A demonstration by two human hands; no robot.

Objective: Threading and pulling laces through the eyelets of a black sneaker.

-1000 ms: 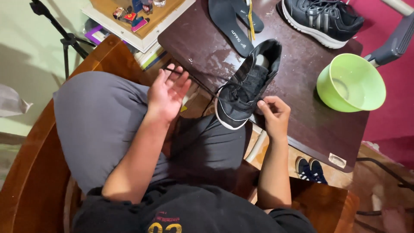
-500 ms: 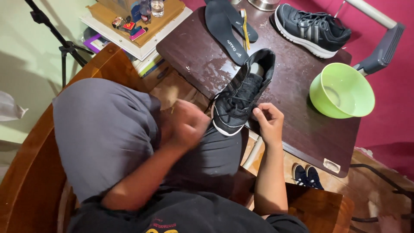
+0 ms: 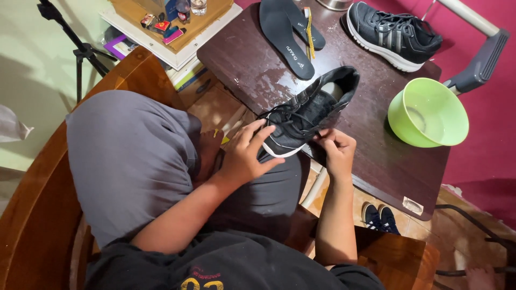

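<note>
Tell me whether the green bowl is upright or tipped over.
Upright: the green bowl sits on the dark table with its open mouth facing up and its inside visible.

Dark, near-black T-shirt [image 3: 226, 263], short-sleeved, with a small red line of print and larger yellow print on the chest, cut off at the lower frame edge. Grey shorts [image 3: 129, 161], plain, smooth fabric, wide in the leg, reaching to the knee. Forearms bare from the sleeve down. Left hand [image 3: 244, 156] and right hand [image 3: 336, 150] bare: no gloves, rings, watch or bands visible.
</note>
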